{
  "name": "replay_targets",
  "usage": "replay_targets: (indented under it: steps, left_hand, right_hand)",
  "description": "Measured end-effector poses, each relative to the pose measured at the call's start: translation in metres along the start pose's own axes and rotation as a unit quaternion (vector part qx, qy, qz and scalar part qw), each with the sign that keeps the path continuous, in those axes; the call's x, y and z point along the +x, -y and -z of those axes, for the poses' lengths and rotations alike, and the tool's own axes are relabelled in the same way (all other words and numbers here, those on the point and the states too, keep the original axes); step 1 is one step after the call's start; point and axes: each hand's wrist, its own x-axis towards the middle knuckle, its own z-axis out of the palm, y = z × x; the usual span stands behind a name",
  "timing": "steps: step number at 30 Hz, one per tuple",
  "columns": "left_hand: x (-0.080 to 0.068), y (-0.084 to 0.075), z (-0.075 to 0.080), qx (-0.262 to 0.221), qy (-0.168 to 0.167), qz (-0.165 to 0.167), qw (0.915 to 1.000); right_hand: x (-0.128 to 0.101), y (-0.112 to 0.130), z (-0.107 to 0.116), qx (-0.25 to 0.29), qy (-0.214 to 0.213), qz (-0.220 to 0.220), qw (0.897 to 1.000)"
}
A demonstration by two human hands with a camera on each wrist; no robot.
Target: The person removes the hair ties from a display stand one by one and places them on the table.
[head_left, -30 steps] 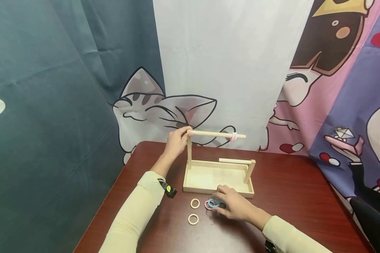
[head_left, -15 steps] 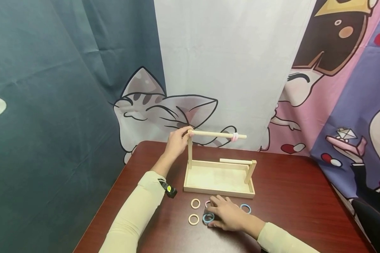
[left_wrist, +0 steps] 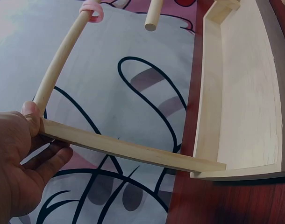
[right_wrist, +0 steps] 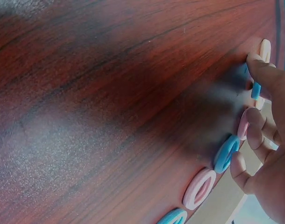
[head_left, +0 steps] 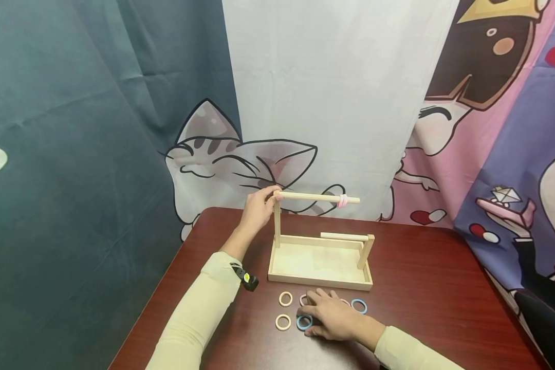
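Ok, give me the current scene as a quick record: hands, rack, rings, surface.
left hand: holds the left end of the upper dowel, where it meets the tall post
right hand: flat on the table, fingers spread over the loose rings, thumb touching a blue ring
rack: wooden tray with a short post and a lower dowel
ring on dowel: one pink ring, near the right end
loose rings: two cream rings, a second blue ring, pink ones partly hidden
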Motion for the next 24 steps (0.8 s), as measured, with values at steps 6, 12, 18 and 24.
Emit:
replay_targets:
  steps: [6, 12, 18, 24]
  left_hand:
    - [0.000, -0.001, 0.001, -0.002, 0.002, 0.005, 1.0000]
    - [-0.003, 0.003, -0.001, -0.001, 0.004, 0.006, 1.0000]
    - [-0.003, 0.003, -0.001, 0.000, 0.006, -0.003, 1.0000]
    - [0.002, 0.004, -0.001, 0.005, 0.005, -0.015, 0.9999]
  right_hand:
    - [-0.003, -0.001, 0.004, 0.004, -0.006, -0.010, 1.000]
    - [-0.009, -0.007, 0.014, 0.020, -0.010, -0.019, 1.000]
    - [-0.016, -0.013, 0.024, 0.019, -0.033, -0.018, 0.999]
    - [-0.016, -0.021, 0.036, 0.028, -0.069, -0.027, 0.997]
